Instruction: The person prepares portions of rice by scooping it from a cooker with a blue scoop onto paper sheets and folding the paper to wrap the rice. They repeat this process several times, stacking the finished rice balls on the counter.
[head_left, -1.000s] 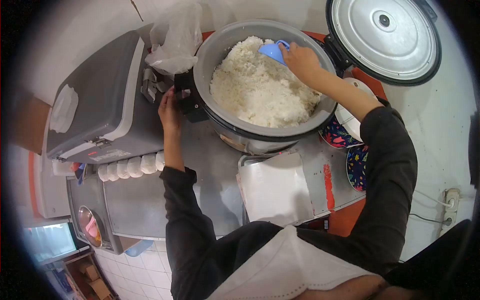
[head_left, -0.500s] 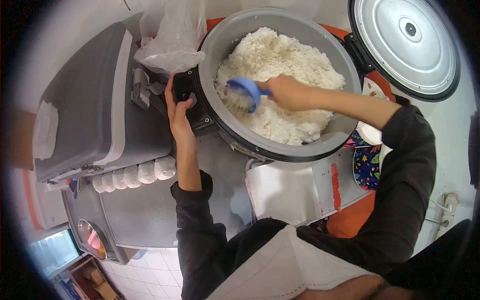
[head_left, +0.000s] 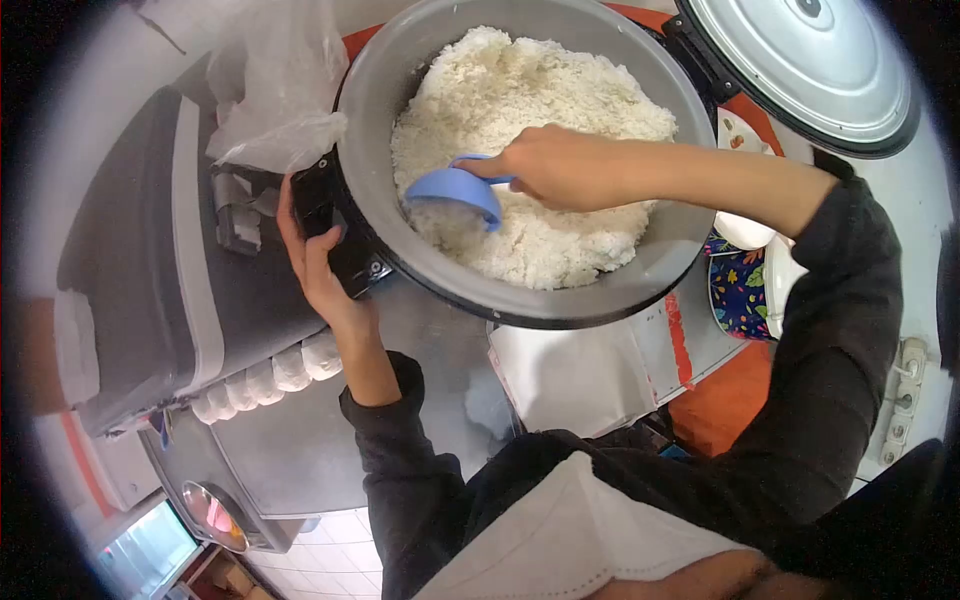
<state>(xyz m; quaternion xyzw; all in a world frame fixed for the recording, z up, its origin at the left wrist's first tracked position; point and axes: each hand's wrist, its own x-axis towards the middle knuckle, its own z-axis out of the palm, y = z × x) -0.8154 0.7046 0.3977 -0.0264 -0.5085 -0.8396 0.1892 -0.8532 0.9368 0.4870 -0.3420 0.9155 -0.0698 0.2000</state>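
A large rice cooker (head_left: 368,125) stands open, its grey pot heaped with white cooked rice (head_left: 560,90). My right hand (head_left: 565,170) reaches over the pot, its fingers closed around the handle of a blue plastic scoop (head_left: 455,192). The scoop is tilted, with its mouth against the rice at the pot's left side. On the cooker's outer left side, my left hand (head_left: 325,275) grips the black side handle (head_left: 350,262), thumb on top and fingers behind it.
The cooker's silver lid (head_left: 830,70) is swung back at upper right. A crumpled plastic bag (head_left: 275,110), a grey box (head_left: 130,240) and several white wrapped bundles (head_left: 290,370) are on the left. White paper sheets (head_left: 570,375) lie below the pot, and patterned bowls (head_left: 740,295) at right.
The blue scoop has rotated and moved slightly left and down in the rice. My left hand stays on the handle. The whole view has shifted, with the cooker now higher and further left.
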